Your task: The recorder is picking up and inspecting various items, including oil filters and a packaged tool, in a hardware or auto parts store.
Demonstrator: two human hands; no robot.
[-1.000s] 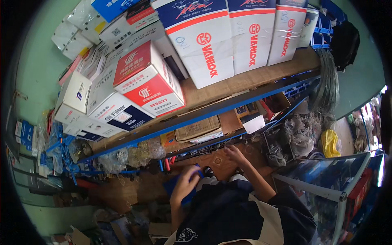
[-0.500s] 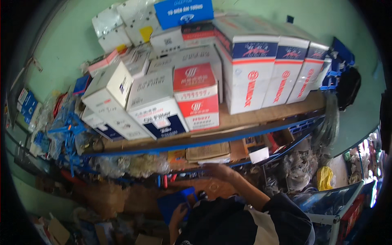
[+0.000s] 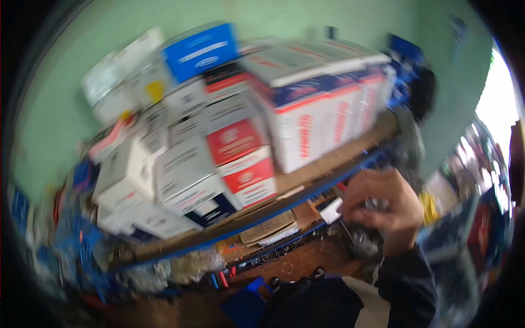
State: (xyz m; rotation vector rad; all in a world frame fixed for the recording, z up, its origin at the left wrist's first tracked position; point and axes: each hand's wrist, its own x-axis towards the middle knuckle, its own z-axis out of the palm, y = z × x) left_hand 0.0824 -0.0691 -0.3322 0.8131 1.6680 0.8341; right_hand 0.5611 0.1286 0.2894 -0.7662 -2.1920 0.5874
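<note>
My right hand [image 3: 385,205] is raised at the right, in front of the shelf's blue front edge. Its fingers curl in toward the thumb, with a small gap between them; whether anything is pinched at the tips I cannot make out. A white card or paper [image 3: 331,211] on the lower level shows just beside the fingertips. My left hand is out of view. Low in front of my body is a blue bin-like object [image 3: 243,303], partly cut off by my dark clothing.
White cartons with red and dark blue bands [image 3: 298,136] stand on the shelf [image 3: 290,180], beside a red-and-white box [image 3: 243,164] and grey-white boxes [image 3: 194,180]. Clear plastic bags [image 3: 191,268] and a flat brown carton [image 3: 268,228] sit below. Yellow plastic [image 3: 429,208] lies right.
My right hand has risen and moved right, its fingers curling. My left hand, earlier at the blue bin-like object, has left the view. The view has tilted and shifted, with blur.
</note>
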